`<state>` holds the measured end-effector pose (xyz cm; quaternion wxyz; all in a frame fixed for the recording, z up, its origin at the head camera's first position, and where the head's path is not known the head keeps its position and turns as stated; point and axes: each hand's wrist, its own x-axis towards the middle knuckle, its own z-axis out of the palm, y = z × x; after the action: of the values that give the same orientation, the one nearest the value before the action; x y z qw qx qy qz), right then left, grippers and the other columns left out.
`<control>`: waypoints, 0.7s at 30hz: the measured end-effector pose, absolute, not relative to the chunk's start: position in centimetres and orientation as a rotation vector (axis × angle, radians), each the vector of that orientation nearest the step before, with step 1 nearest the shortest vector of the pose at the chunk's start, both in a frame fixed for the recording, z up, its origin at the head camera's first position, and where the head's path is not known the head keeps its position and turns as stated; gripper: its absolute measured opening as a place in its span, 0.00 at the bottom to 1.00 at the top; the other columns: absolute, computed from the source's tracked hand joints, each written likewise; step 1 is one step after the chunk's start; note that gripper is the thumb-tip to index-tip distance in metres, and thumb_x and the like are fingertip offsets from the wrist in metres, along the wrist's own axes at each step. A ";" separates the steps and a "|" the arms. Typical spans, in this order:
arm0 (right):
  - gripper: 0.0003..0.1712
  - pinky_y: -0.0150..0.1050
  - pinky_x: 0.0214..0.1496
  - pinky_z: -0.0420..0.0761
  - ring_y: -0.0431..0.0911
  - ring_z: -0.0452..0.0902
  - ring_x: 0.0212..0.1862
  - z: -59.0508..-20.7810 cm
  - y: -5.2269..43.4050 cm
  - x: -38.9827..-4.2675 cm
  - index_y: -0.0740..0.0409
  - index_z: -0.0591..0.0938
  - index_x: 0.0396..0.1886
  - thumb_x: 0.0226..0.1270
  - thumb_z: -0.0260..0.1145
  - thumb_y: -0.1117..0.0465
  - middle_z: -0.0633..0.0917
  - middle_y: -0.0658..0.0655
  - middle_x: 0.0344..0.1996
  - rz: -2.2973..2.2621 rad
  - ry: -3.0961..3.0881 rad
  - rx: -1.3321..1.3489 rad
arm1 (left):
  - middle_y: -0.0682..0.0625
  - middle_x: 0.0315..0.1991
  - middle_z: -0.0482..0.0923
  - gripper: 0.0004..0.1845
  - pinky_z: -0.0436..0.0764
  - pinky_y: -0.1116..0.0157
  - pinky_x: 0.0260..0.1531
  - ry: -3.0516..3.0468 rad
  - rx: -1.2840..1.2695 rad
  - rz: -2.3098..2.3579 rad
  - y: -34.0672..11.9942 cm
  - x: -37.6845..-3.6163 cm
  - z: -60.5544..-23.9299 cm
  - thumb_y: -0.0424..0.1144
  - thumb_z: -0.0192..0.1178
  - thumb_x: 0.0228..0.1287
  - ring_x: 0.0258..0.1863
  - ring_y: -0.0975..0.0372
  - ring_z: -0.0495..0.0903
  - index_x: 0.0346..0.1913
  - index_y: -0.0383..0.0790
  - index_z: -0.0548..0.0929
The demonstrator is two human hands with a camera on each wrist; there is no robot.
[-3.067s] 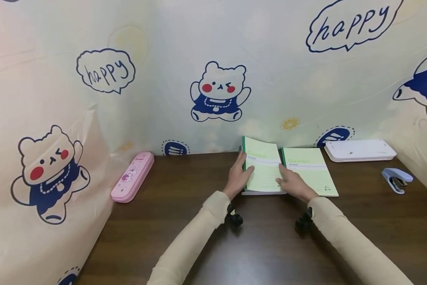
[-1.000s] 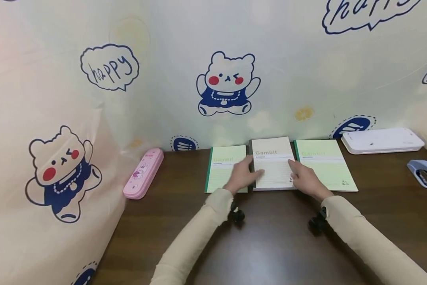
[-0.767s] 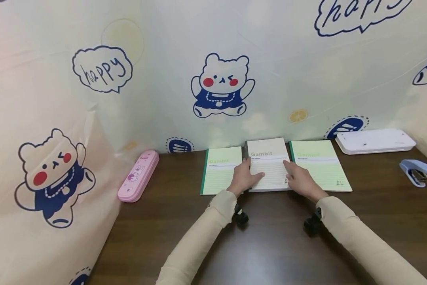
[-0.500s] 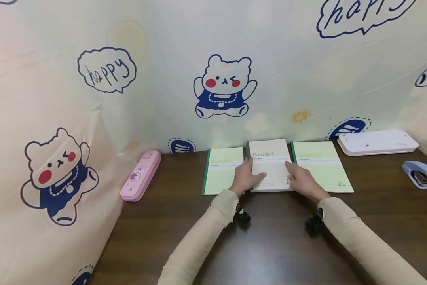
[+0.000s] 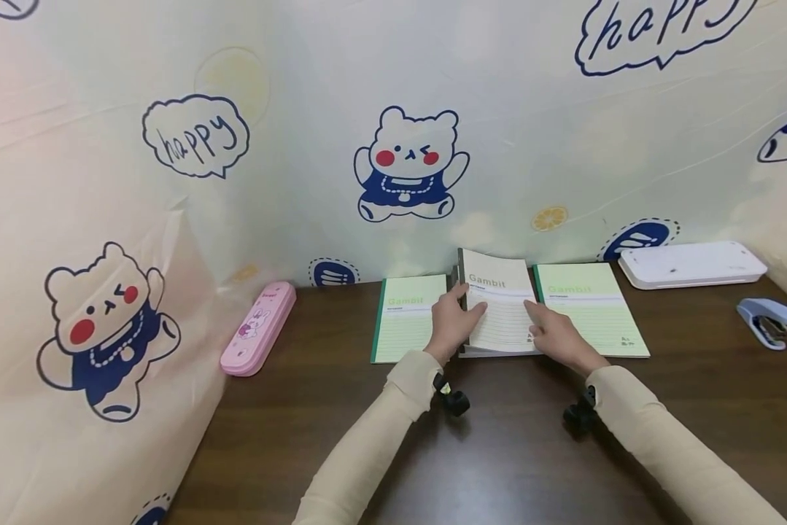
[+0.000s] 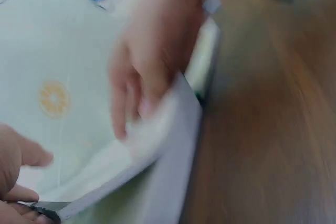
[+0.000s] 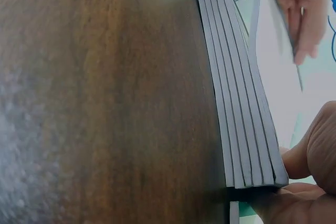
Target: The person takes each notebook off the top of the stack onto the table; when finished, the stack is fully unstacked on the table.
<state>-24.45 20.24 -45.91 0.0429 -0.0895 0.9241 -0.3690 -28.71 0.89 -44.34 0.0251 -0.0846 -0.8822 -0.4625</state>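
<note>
Head view: left fingers (image 5: pixel 459 290) and right fingers (image 5: pixel 535 313) flank white notebook (image 5: pixel 503 306).

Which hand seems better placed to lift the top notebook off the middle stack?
Probably the person's left hand: it holds the top notebook by its spine edge, raised off the stack. The right hand is at the opposite edge, where the notebook lies low.
</note>
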 end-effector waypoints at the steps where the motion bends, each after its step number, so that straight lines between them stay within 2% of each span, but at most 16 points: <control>1: 0.31 0.58 0.63 0.52 0.65 0.47 0.66 -45.9 20.2 -24.5 0.70 0.53 0.67 0.65 0.47 0.72 0.55 0.74 0.64 -1.124 2.828 -0.282 | 0.47 0.62 0.67 0.27 0.70 0.60 0.53 -2.708 -0.236 -1.502 0.8 -28.7 -44.1 0.41 0.61 0.57 0.61 0.56 0.65 0.61 0.42 0.70; 3: 0.31 0.58 0.62 0.52 0.65 0.48 0.65 -45.8 20.1 -24.5 0.71 0.53 0.67 0.64 0.48 0.72 0.55 0.74 0.64 -1.114 2.829 -0.293 | 0.49 0.60 0.69 0.26 0.72 0.63 0.49 -2.697 -0.192 -1.608 0.8 -28.8 -43.9 0.37 0.61 0.57 0.59 0.57 0.66 0.60 0.46 0.72; 4: 0.31 0.58 0.62 0.52 0.65 0.48 0.65 -45.8 20.2 -24.5 0.71 0.53 0.67 0.64 0.48 0.72 0.55 0.74 0.64 -1.116 2.824 -0.293 | 0.51 0.59 0.69 0.26 0.75 0.64 0.43 -2.701 -0.190 -1.647 0.8 -28.9 -43.9 0.36 0.60 0.57 0.57 0.59 0.69 0.60 0.48 0.71; 6: 0.31 0.58 0.62 0.53 0.65 0.48 0.66 -45.7 20.4 -24.5 0.71 0.53 0.67 0.64 0.48 0.72 0.55 0.74 0.64 -1.138 2.808 -0.276 | 0.53 0.61 0.67 0.26 0.75 0.65 0.29 -2.705 -0.219 -1.724 0.9 -29.1 -44.2 0.33 0.59 0.58 0.42 0.58 0.75 0.61 0.50 0.70; 8: 0.31 0.59 0.62 0.54 0.65 0.48 0.66 -45.4 20.3 -24.6 0.70 0.54 0.67 0.64 0.49 0.71 0.56 0.73 0.64 -1.167 2.780 -0.264 | 0.55 0.63 0.64 0.26 0.71 0.68 0.23 -2.700 -0.220 -1.759 0.4 -29.2 -44.3 0.32 0.57 0.60 0.37 0.65 0.72 0.61 0.53 0.70; 11: 0.31 0.59 0.61 0.55 0.65 0.49 0.65 -45.1 20.1 -24.6 0.70 0.55 0.67 0.64 0.50 0.70 0.57 0.73 0.64 -1.180 2.742 -0.244 | 0.54 0.65 0.62 0.27 0.66 0.69 0.12 -2.631 -0.191 -1.860 -1.0 -29.2 -44.1 0.29 0.55 0.60 0.17 0.65 0.64 0.62 0.55 0.69; 13: 0.32 0.60 0.60 0.55 0.66 0.50 0.65 -45.3 19.9 -24.4 0.70 0.55 0.66 0.63 0.52 0.70 0.57 0.73 0.64 -1.165 2.734 -0.231 | 0.53 0.65 0.61 0.29 0.66 0.72 0.10 -2.590 -0.137 -1.900 -2.8 -29.3 -43.8 0.27 0.54 0.59 0.15 0.70 0.65 0.61 0.57 0.70; 15: 0.32 0.60 0.60 0.55 0.67 0.50 0.64 -45.4 19.7 -24.3 0.70 0.56 0.66 0.62 0.52 0.71 0.57 0.74 0.63 -1.146 2.736 -0.209 | 0.52 0.65 0.61 0.30 0.65 0.71 0.07 -2.546 -0.106 -1.914 -5.8 -29.4 -43.1 0.25 0.53 0.58 0.08 0.66 0.59 0.61 0.57 0.70; 17: 0.32 0.61 0.60 0.55 0.67 0.49 0.64 -45.5 19.6 -24.2 0.70 0.56 0.66 0.62 0.52 0.71 0.57 0.74 0.63 -1.133 2.744 -0.191 | 0.51 0.64 0.63 0.31 0.69 0.72 0.10 -2.520 -0.064 -1.856 -9.6 -29.7 -42.3 0.23 0.53 0.55 0.16 0.73 0.67 0.60 0.55 0.72; 21: 0.33 0.61 0.60 0.54 0.67 0.47 0.65 -45.3 19.6 -24.6 0.71 0.54 0.66 0.62 0.51 0.72 0.55 0.74 0.64 -1.109 2.742 -0.179 | 0.45 0.60 0.68 0.32 0.73 0.73 0.17 -2.483 0.085 -1.735 -18.6 -29.8 -40.8 0.20 0.53 0.51 0.25 0.72 0.70 0.59 0.50 0.73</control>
<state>-24.64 19.59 -45.32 0.0889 -0.0603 0.9217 -0.3728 -29.77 -18.64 -40.76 0.0554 0.0280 -0.8181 -0.5717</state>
